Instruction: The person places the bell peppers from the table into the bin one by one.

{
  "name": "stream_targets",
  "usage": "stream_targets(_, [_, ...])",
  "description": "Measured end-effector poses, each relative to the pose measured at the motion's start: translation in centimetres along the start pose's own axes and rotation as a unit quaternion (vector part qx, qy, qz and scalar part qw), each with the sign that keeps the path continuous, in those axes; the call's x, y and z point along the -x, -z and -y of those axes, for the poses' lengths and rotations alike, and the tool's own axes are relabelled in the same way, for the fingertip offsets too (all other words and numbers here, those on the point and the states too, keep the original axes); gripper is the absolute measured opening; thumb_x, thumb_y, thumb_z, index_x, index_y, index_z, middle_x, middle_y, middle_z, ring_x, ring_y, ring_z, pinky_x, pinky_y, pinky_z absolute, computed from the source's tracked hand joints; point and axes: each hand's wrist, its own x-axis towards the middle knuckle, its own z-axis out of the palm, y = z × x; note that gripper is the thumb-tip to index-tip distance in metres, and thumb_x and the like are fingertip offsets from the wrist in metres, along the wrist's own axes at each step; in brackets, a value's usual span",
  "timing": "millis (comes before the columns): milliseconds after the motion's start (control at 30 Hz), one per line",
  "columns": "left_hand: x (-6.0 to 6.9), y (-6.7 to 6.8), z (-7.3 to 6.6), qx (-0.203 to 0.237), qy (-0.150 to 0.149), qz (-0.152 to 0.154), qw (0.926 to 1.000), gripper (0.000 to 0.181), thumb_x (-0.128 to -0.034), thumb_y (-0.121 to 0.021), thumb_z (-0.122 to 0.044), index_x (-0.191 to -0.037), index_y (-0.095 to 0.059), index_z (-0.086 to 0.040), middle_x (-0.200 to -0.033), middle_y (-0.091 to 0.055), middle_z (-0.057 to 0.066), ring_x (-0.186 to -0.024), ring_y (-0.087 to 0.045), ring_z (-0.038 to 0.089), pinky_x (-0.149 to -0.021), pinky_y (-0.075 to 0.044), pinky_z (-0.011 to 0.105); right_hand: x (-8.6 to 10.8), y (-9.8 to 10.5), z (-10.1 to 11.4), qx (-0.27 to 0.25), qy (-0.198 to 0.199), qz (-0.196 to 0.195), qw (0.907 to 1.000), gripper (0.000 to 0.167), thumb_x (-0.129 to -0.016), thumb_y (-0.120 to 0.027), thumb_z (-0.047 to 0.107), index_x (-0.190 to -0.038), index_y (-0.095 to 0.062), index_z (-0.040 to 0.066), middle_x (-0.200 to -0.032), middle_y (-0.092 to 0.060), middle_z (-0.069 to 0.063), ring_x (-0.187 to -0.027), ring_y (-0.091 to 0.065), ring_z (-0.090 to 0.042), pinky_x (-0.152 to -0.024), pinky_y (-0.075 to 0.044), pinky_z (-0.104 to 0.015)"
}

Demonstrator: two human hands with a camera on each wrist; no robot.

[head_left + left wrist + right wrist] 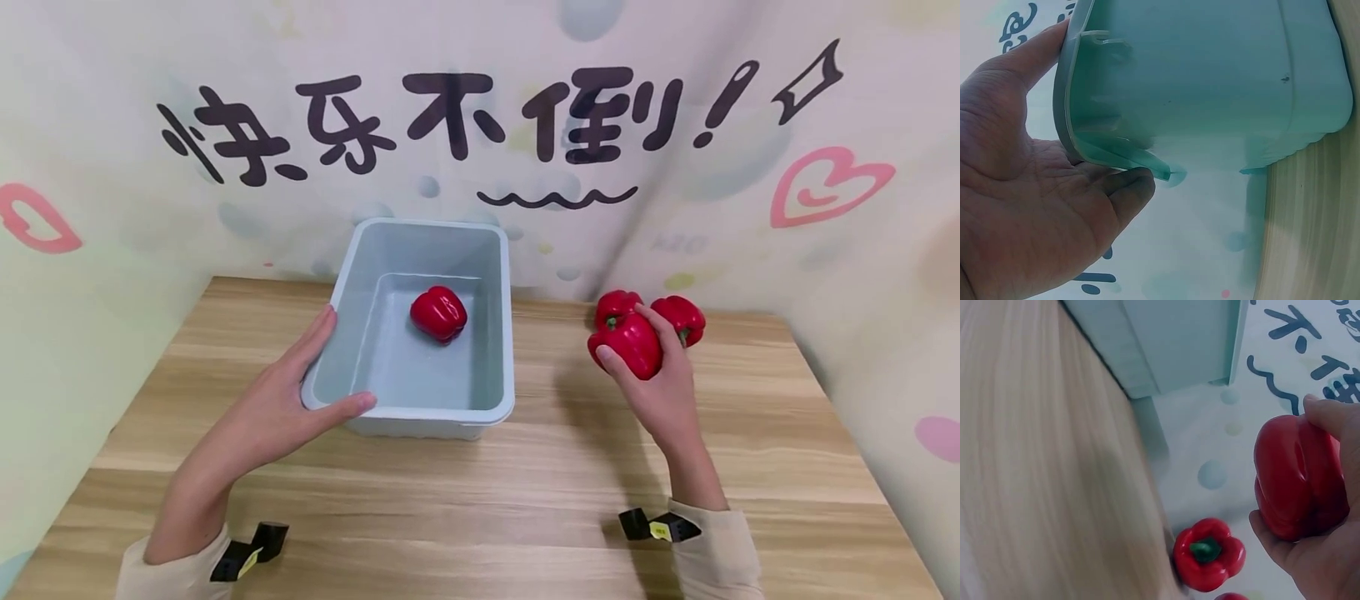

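My right hand (667, 396) grips a red bell pepper (636, 343) between thumb and fingers, toward the right side of the table. In the right wrist view this bell pepper (1294, 472) looks raised above the tabletop. Two more red bell peppers lie just behind it: one (615, 302) partly covered by the held one, the other (688, 313) partly behind the fingers. A light blue plastic bin (431, 414) stands left of centre, with a single red bell pepper (438, 314) inside. My left hand (277, 408) holds its near left corner, thumb over the rim and fingers along the outside.
A wooden tabletop (480, 508) lies beneath everything. Close behind the bin and peppers hangs a printed cloth backdrop (450, 192) with black lettering, which also runs down both sides. Each wrist wears a small black camera, the right one (660, 527) near the sleeve.
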Motion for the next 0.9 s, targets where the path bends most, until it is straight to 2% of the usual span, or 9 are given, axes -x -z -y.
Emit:
stream_targets(100, [0.2,0.1,0.1,0.001,-0.002,-0.004,1.0000,0.114,-0.0905,-0.081,-0.053,-0.171,-0.006,-0.024,-0.181,-0.006,-0.002,-0.161,-0.027,0.044,-0.116,-0.041,0.070,0.1,-0.1,0.5,-0.004,0.001,0.005,1.0000,0.075,-0.091,-0.083,0.029,-0.157,-0.047,0.035,-0.159,-0.050,-0.004,-0.138,-0.050,-0.028,-0.085,-0.050,-0.009])
stream_targets(267, [0.2,0.1,0.1,0.001,-0.007,-0.005,1.0000,0.113,-0.0905,-0.081,-0.053,-0.171,-0.007,-0.023,-0.181,-0.007,-0.002,-0.163,-0.024,0.042,-0.118,-0.038,0.071,0.3,0.1,1.5,-0.003,-0.001,0.022,0.9998,0.077,-0.091,-0.083,0.030,-0.158,-0.046,0.036,-0.160,-0.048,-0.004,-0.140,-0.049,-0.029,-0.085,-0.052,-0.012])
stream_targets(533, [0.1,0.0,0.0,0.004,-0.007,-0.003,1.0000,0.113,-0.0908,-0.080,-0.052,-0.171,-0.007,-0.022,-0.181,-0.006,-0.001,-0.162,-0.025,0.043,-0.117,-0.039,0.071,0.8,-0.1,2.6,0.003,0.014,0.054,0.9985,0.082,-0.089,-0.086,0.030,-0.158,-0.044,0.038,-0.158,-0.049,-0.006,-0.139,-0.049,-0.031,-0.092,-0.059,-0.039])
stream_targets(600, [0.1,0.1,0.0,0.003,-0.009,-0.004,0.9999,0.113,-0.0908,-0.080,-0.052,-0.171,-0.007,-0.022,-0.181,-0.006,-0.002,-0.162,-0.025,0.043,-0.117,-0.039,0.071,0.9,-0.3,2.7,0.001,0.022,0.057,0.9982,0.081,-0.089,-0.086,0.030,-0.158,-0.044,0.037,-0.157,-0.050,-0.005,-0.139,-0.050,-0.031,-0.091,-0.059,-0.036])
stream_targets(767, [0.1,0.1,0.0,-0.001,-0.011,-0.005,0.9999,0.113,-0.0907,-0.080,-0.052,-0.171,-0.008,-0.022,-0.181,-0.007,-0.002,-0.161,-0.027,0.043,-0.117,-0.040,0.070,1.1,-0.4,3.2,-0.011,0.032,0.063,0.9974,0.078,-0.088,-0.086,0.027,-0.155,-0.048,0.037,-0.154,-0.052,-0.002,-0.136,-0.052,-0.029,-0.085,-0.057,-0.019])
stream_targets(900, [0.2,0.2,0.0,-0.001,-0.010,-0.006,0.9999,0.113,-0.0908,-0.080,-0.053,-0.171,-0.008,-0.022,-0.181,-0.008,-0.001,-0.160,-0.029,0.043,-0.116,-0.041,0.068,1.3,-0.3,3.9,-0.016,0.035,0.066,0.9970,0.080,-0.087,-0.088,0.026,-0.154,-0.048,0.039,-0.153,-0.052,0.000,-0.136,-0.051,-0.028,-0.084,-0.057,-0.017])
